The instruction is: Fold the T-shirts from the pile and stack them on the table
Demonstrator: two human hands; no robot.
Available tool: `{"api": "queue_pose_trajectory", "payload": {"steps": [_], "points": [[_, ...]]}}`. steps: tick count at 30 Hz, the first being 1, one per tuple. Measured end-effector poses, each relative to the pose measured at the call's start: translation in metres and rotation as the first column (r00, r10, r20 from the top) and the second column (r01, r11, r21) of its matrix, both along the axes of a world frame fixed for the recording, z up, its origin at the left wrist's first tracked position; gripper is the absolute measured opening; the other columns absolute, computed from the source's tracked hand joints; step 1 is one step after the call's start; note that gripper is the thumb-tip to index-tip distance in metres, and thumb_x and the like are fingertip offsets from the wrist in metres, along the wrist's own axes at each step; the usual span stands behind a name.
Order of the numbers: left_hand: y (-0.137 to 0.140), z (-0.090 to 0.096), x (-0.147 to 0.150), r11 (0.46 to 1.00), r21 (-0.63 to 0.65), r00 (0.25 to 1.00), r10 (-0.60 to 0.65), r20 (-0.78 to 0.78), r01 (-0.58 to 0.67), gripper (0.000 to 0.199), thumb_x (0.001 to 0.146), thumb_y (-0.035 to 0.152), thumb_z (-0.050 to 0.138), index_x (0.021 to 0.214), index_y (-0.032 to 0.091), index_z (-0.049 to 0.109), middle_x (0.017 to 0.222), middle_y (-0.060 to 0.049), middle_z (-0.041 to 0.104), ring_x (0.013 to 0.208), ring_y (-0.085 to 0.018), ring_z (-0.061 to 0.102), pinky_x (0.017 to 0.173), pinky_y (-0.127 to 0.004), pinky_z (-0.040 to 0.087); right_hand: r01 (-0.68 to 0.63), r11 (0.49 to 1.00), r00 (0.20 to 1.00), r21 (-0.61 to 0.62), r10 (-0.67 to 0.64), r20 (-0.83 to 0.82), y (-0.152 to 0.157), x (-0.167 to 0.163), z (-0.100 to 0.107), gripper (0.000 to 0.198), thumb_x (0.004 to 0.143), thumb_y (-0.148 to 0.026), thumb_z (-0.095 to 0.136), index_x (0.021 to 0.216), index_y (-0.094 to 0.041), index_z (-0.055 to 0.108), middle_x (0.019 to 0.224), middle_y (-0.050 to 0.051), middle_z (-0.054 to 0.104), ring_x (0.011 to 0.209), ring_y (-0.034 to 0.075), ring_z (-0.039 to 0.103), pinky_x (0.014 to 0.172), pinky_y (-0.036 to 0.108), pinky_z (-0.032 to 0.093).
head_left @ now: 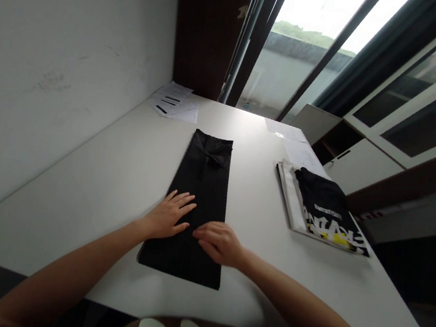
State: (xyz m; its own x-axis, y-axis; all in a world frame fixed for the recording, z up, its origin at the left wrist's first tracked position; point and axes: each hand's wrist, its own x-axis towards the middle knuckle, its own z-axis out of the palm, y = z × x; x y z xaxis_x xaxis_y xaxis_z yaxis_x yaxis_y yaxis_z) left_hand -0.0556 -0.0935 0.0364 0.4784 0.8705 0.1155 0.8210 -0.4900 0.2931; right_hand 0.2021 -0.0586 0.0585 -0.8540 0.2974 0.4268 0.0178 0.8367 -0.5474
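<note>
A black garment [207, 183], folded into a long narrow strip, lies on the white table [118, 170] in front of me. At its far end the cloth is bunched and wrinkled. My left hand [169, 215] rests flat on the left side of the strip, fingers spread. Over the right side, my right hand [220, 242] has its fingers bent and pressed together, with the tips at the cloth near the middle. The small part between thumb and fingers is mostly hidden.
To the right lies a stack of folded clothes [320, 209], with a black printed one on top. Paper sheets [175, 103] sit at the far left corner, and more sheets [288, 133] at the far right. A wall [70, 54] runs along the table's left side.
</note>
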Motion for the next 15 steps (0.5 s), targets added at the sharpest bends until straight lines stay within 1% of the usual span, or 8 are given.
{"api": "queue_pose_trajectory", "payload": {"steps": [1,3,4,6,8,11,13,15], "points": [[-0.003,0.0,0.003,1.0,0.003,1.0,-0.001,-0.019,0.001,0.065,0.097,0.043,0.059,0.156,0.021,0.042,0.167,-0.011,0.032,0.155,-0.031,0.025,0.127,-0.056,0.016,0.112,0.994,0.994,-0.014,-0.112,-0.014,0.018,-0.003,-0.001,0.027,0.104,-0.028,0.049,0.12,-0.021,0.071,0.111,0.01,0.076,0.103,0.02,0.071,0.093,0.036,0.058],[-0.007,0.0,0.01,1.0,0.01,0.999,-0.003,-0.047,0.004,0.071,0.097,0.048,0.057,0.159,0.019,0.036,0.169,-0.012,0.027,0.156,-0.032,0.023,0.127,-0.056,0.014,0.287,0.958,0.958,-0.009,-0.287,-0.01,0.056,-0.012,-0.004,0.029,0.105,-0.03,0.048,0.121,-0.024,0.072,0.122,0.01,0.073,0.113,0.022,0.068,0.101,0.041,0.055],[-0.009,0.001,0.013,1.0,0.014,0.998,-0.01,-0.056,0.01,0.074,0.097,0.049,0.056,0.16,0.018,0.033,0.17,-0.013,0.024,0.157,-0.032,0.021,0.127,-0.055,0.013,0.356,0.934,0.934,0.005,-0.356,-0.006,0.076,-0.017,-0.007,0.03,0.105,-0.032,0.049,0.124,-0.025,0.071,0.128,0.009,0.07,0.119,0.023,0.066,0.105,0.043,0.053],[-0.013,0.003,0.017,0.999,0.013,0.997,-0.029,-0.073,0.03,0.075,0.098,0.05,0.054,0.161,0.018,0.03,0.171,-0.013,0.02,0.158,-0.031,0.017,0.128,-0.054,0.011,0.435,0.9,0.9,0.032,-0.435,0.033,0.111,-0.029,-0.015,0.036,0.105,-0.036,0.049,0.134,-0.027,0.067,0.138,0.009,0.065,0.128,0.024,0.061,0.111,0.044,0.049],[-0.015,0.006,0.02,0.998,-0.004,0.995,-0.056,-0.088,0.056,0.076,0.098,0.05,0.054,0.162,0.018,0.028,0.172,-0.012,0.018,0.159,-0.029,0.014,0.128,-0.053,0.009,0.439,0.895,0.891,0.081,-0.445,0.091,0.139,-0.041,-0.024,0.043,0.104,-0.039,0.049,0.144,-0.028,0.061,0.15,0.008,0.056,0.139,0.024,0.053,0.117,0.044,0.043],[-0.017,0.01,0.022,0.993,-0.038,0.989,-0.112,-0.093,0.109,0.079,0.098,0.051,0.054,0.163,0.018,0.024,0.172,-0.011,0.014,0.159,-0.028,0.012,0.128,-0.051,0.007,0.395,0.9,0.877,0.185,-0.429,0.218,0.17,-0.059,-0.038,0.053,0.104,-0.044,0.049,0.154,-0.026,0.05,0.163,0.007,0.041,0.152,0.026,0.035,0.124,0.047,0.032],[-0.019,0.011,0.024,0.988,-0.054,0.985,-0.15,-0.086,0.146,0.081,0.098,0.052,0.055,0.164,0.019,0.022,0.172,-0.011,0.013,0.16,-0.028,0.01,0.129,-0.051,0.007,0.378,0.892,0.845,0.247,-0.441,0.303,0.183,-0.067,-0.046,0.057,0.104,-0.048,0.047,0.156,-0.026,0.046,0.165,0.007,0.036,0.155,0.027,0.027,0.126,0.051,0.025],[-0.022,0.011,0.026,0.982,-0.067,0.981,-0.18,-0.079,0.174,0.083,0.098,0.053,0.056,0.164,0.018,0.022,0.172,-0.011,0.011,0.16,-0.028,0.008,0.129,-0.05,0.006,0.378,0.881,0.81,0.285,-0.464,0.36,0.191,-0.071,-0.051,0.058,0.105,-0.051,0.044,0.158,-0.027,0.044,0.166,0.007,0.035,0.156,0.027,0.024,0.127,0.054,0.02]]}}
